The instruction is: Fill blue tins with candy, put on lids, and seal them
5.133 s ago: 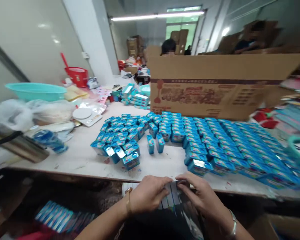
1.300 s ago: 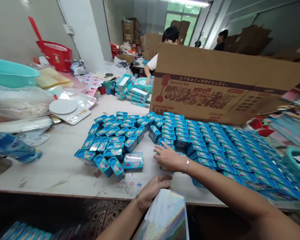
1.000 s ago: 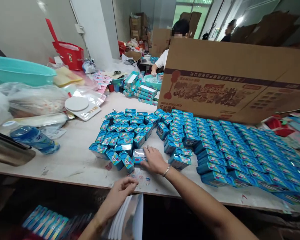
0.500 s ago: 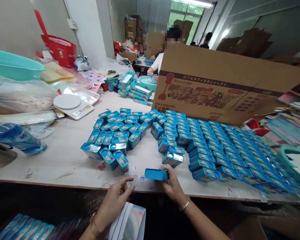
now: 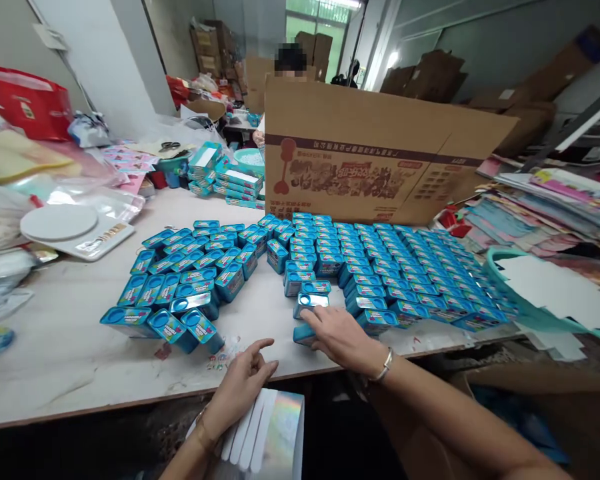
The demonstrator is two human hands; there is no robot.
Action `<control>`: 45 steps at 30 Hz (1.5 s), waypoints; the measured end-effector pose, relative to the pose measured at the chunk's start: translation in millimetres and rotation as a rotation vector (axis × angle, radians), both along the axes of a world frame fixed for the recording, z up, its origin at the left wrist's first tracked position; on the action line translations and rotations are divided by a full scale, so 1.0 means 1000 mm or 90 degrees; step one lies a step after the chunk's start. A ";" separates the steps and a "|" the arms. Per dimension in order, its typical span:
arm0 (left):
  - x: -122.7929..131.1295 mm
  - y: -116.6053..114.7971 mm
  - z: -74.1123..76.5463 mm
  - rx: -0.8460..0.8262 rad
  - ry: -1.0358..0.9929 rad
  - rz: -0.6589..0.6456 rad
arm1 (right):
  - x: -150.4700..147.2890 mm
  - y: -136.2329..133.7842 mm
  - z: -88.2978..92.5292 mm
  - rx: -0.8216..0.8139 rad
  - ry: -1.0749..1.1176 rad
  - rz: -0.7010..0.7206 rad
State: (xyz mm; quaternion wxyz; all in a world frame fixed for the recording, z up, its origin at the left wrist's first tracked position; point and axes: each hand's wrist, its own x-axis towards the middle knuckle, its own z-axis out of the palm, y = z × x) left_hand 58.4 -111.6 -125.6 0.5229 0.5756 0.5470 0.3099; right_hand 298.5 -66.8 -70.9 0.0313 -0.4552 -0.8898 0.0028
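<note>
My right hand [image 5: 343, 337] grips a small blue tin [image 5: 303, 335] near the table's front edge, its fingers covering much of it. Just behind that hand stands another blue tin [image 5: 311, 305] with a shiny lid. My left hand [image 5: 250, 373] hovers at the table edge with index finger and thumb apart, nothing visible between them. Below it, under the wrist, lies a bundle of white strips [image 5: 250, 433] beside a shiny holographic sheet [image 5: 283, 427]. A loose cluster of blue tins [image 5: 180, 280] stands left of my hands, and tight rows of tins [image 5: 395, 280] stand to the right.
A large printed cardboard box [image 5: 365, 153] rises behind the tins, partly hiding a person. On the left are a white scale [image 5: 80, 227] and plastic bags. A turquoise basin [image 5: 495, 267] holding white sheets sits at right, by piled printed sheets [image 5: 570, 193].
My right hand has set the tin lower, near the other tins, and turned palm down over it. The view has swung right. My left hand stays at the table edge.
</note>
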 end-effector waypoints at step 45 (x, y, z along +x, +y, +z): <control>-0.129 0.004 -0.031 0.049 -0.201 0.344 | -0.183 0.051 -0.054 -0.135 0.303 0.222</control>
